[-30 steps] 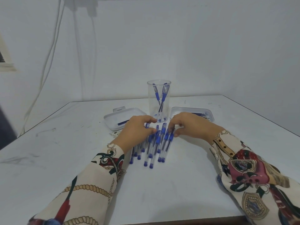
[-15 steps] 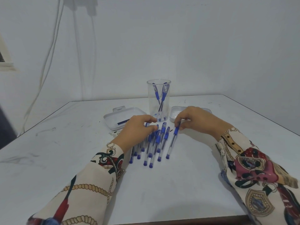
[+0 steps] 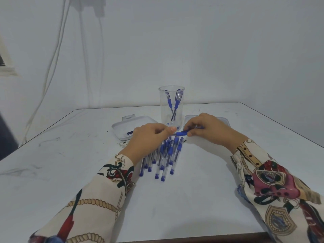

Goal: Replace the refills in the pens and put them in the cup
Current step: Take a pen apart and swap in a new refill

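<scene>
A blue-capped pen (image 3: 182, 132) is held level above the table, just in front of the clear cup (image 3: 171, 106). My right hand (image 3: 208, 128) grips its right part, and my left hand (image 3: 149, 137) pinches its left end with thumb and fingers. Below the hands a pile of several clear pens with blue caps (image 3: 164, 155) lies on the white table (image 3: 175, 199). The cup holds a few blue-capped pens standing upright.
A white tray (image 3: 122, 127) with a blue refill in it lies left of the cup. Another white tray (image 3: 222, 120) lies right of the cup, mostly hidden by my right hand. Cables hang on the wall at the left.
My right hand lifted one pen out of the pile and turned it level. My left hand rose off the pile and took hold of that pen's left end.
</scene>
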`<move>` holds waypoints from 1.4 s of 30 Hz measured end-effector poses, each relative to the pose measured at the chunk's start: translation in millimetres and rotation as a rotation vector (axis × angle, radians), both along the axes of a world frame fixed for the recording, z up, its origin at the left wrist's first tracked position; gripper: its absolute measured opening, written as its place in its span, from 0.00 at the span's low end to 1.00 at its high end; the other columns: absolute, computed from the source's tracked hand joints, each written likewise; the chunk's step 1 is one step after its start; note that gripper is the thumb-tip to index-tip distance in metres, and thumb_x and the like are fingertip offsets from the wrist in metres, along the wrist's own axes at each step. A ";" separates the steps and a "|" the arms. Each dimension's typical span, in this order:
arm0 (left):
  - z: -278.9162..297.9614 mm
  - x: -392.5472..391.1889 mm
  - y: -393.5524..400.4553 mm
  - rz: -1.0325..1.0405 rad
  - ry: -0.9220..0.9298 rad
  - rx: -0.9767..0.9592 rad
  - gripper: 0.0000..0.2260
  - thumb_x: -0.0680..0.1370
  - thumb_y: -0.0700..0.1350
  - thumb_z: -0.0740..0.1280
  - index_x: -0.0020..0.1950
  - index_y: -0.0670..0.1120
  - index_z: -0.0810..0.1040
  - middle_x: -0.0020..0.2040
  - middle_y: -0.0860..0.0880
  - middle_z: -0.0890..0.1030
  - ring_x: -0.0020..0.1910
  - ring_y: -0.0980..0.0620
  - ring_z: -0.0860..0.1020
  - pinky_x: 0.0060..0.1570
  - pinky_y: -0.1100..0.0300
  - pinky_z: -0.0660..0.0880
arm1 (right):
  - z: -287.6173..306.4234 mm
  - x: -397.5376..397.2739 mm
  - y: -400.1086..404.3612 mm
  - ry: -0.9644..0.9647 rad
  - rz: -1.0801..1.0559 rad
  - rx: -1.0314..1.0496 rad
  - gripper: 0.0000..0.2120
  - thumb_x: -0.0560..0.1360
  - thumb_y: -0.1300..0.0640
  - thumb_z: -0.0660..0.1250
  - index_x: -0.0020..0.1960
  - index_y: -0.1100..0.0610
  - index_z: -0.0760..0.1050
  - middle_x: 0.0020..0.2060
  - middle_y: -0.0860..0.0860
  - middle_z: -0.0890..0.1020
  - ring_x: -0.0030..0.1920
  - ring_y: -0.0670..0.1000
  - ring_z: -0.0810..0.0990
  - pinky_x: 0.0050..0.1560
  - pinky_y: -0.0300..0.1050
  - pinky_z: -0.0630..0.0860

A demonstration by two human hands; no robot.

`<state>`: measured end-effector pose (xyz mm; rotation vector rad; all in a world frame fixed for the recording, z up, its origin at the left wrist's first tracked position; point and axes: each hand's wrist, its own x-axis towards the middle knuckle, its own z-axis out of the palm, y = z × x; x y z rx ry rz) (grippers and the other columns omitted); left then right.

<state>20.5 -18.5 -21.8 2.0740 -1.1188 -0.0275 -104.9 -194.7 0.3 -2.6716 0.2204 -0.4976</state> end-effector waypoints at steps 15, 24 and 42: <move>1.9 3.8 -4.3 0.061 -0.551 0.205 0.13 0.79 0.55 0.59 0.60 0.54 0.77 0.50 0.53 0.80 0.49 0.52 0.75 0.57 0.54 0.66 | -4.9 6.4 19.2 -0.056 -0.019 0.266 0.06 0.70 0.55 0.74 0.45 0.45 0.81 0.44 0.47 0.82 0.45 0.44 0.78 0.44 0.35 0.71; -0.5 -5.5 -4.5 -0.033 -0.493 0.158 0.12 0.79 0.56 0.59 0.58 0.55 0.76 0.47 0.54 0.79 0.45 0.53 0.75 0.40 0.60 0.66 | -2.5 5.3 21.7 -0.077 -0.024 0.294 0.06 0.69 0.57 0.75 0.41 0.46 0.82 0.43 0.50 0.83 0.46 0.46 0.79 0.45 0.36 0.71; -1.3 -7.4 -5.9 -0.024 -0.612 0.203 0.14 0.80 0.57 0.53 0.53 0.54 0.75 0.41 0.53 0.79 0.39 0.54 0.75 0.32 0.63 0.66 | -1.7 3.2 23.7 -0.070 -0.030 0.301 0.03 0.70 0.54 0.75 0.44 0.51 0.85 0.40 0.47 0.82 0.38 0.35 0.77 0.36 0.25 0.68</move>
